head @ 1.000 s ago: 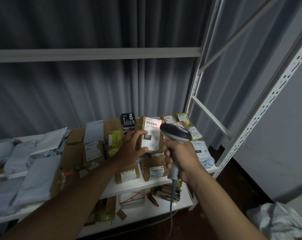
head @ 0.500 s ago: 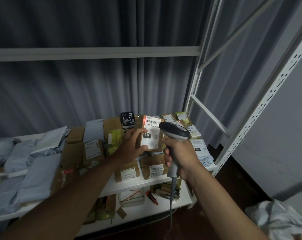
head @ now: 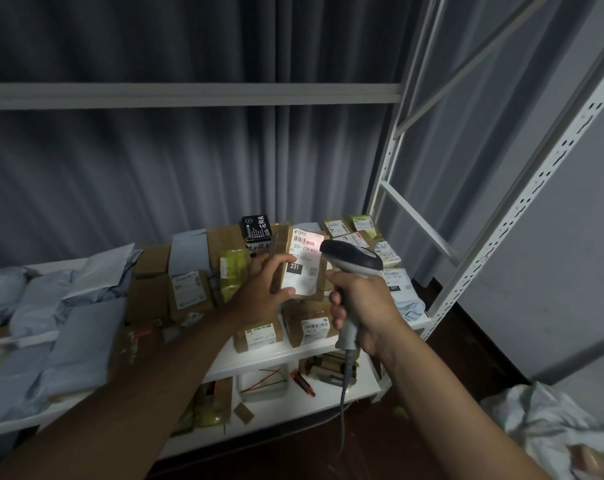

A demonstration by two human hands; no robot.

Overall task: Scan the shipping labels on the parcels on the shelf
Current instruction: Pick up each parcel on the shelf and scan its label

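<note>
Above the white metal shelf (head: 286, 355), the left hand (head: 259, 292) grips a label-faced brown cardboard parcel (head: 302, 263) while the right hand (head: 366, 306) clasps the grey handheld scanner (head: 350, 261), red beam on barcode; next likely another parcel.

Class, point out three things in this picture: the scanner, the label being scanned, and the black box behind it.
scanner (head: 354, 261), head view, top of its head.
label (head: 302, 268), head view, its white middle.
black box (head: 256, 227), head view, its front face.
</note>
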